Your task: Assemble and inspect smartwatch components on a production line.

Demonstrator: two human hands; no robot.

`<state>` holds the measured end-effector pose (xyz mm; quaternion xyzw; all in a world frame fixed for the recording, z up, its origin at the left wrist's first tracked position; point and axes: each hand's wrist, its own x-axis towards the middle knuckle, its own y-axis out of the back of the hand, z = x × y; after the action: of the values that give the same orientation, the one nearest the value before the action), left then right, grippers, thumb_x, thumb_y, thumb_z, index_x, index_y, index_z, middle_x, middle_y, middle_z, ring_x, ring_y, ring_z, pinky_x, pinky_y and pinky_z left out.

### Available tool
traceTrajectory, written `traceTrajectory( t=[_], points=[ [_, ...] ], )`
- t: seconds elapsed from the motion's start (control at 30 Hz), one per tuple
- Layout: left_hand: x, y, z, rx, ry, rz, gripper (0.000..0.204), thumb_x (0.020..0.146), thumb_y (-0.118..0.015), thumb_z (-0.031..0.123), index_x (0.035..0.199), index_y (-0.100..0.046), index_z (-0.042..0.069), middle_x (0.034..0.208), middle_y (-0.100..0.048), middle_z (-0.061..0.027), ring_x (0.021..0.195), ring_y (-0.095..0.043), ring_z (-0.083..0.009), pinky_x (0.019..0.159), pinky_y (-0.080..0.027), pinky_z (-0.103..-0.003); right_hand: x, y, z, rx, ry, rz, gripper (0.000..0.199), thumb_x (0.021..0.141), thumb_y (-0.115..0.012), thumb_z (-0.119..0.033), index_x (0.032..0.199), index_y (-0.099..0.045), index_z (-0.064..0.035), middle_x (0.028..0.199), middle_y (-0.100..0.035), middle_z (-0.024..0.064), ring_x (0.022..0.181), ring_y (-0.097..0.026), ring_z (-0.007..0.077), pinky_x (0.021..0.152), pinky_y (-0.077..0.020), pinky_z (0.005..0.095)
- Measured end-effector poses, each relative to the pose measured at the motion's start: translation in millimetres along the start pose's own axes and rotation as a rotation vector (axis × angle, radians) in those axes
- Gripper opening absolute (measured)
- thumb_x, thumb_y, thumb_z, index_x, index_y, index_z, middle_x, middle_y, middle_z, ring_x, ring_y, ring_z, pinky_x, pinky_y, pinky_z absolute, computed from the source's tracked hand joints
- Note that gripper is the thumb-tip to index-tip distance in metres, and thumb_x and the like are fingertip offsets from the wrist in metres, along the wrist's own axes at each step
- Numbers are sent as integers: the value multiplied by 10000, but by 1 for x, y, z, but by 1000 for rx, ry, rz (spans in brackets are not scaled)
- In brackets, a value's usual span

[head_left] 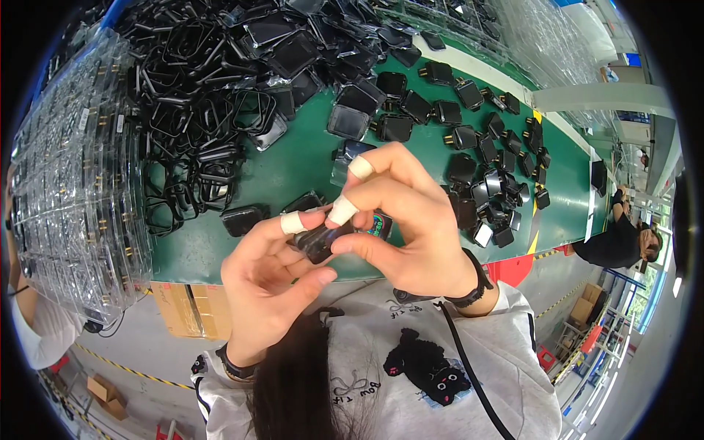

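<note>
At the table's near edge, both hands meet around a small black glossy part (320, 243) with rounded corners, perhaps a watch casing. My left hand (258, 282) steadies it from the left, its taped forefinger along the top and its thumb below. From the right, my right hand (414, 227) grips the same part between thumb and taped fingers. The fingers cover much of it. Just behind my right fingers, a small screen (381, 226) glows in colours. Two dark rounded-square pieces, one a black block (244, 219), lie on the green mat beyond my left hand.
Black open frames (196, 158) are heaped at left, beside a tall stack of clear plastic trays (81, 169). Film-wrapped black screens (293, 55) pile up at the back. Many black square units (462, 137) with gold-coloured tabs spread at right. A cardboard box (192, 312) stands below the table.
</note>
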<state>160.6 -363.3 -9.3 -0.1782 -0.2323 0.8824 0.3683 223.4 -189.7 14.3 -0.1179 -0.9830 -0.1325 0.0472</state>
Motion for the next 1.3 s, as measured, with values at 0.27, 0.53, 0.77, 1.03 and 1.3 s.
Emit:
traceTrajectory(
  t=[0.27,0.53,0.77,1.03,1.3],
  points=[
    [-6,-3,-11,145,-144,168,398,748,-545,-224,1083,-592,-14,1034,-575,-110,999,-619,-215,806,-550,-279,-7,-15,0,6,-21,6,300,720,-742,-8,988,-609,-25,1026,-547,107,839,-574,198,702,-481,292],
    [-1,-10,-15,278,-128,129,305,737,-548,-201,987,-586,-30,948,-588,-97,905,-647,-179,720,-550,-252,-23,-15,9,25,143,76,269,774,-740,-186,850,-574,12,855,-540,99,765,-526,203,662,-420,286],
    [-1,1,-10,454,-353,122,299,677,-605,-158,942,-599,-20,836,-576,-94,736,-603,-196,614,-493,-275,-19,-23,20,13,209,111,327,790,-728,-233,816,-513,11,807,-509,86,747,-504,202,657,-404,294],
    [-1,-3,-15,449,-474,66,276,649,-631,-123,903,-623,-14,781,-555,-89,667,-556,-207,584,-447,-304,-41,-21,4,-75,61,163,231,803,-701,-145,846,-520,-8,807,-525,83,728,-512,212,666,-425,306],
    [-3,-2,-22,590,-154,7,176,775,-627,-89,940,-631,-30,958,-575,-100,770,-589,-126,626,-506,-226,-39,11,1,-170,-139,-86,342,718,-764,-90,979,-550,-31,892,-546,103,737,-536,206,633,-449,317]
  ],
)
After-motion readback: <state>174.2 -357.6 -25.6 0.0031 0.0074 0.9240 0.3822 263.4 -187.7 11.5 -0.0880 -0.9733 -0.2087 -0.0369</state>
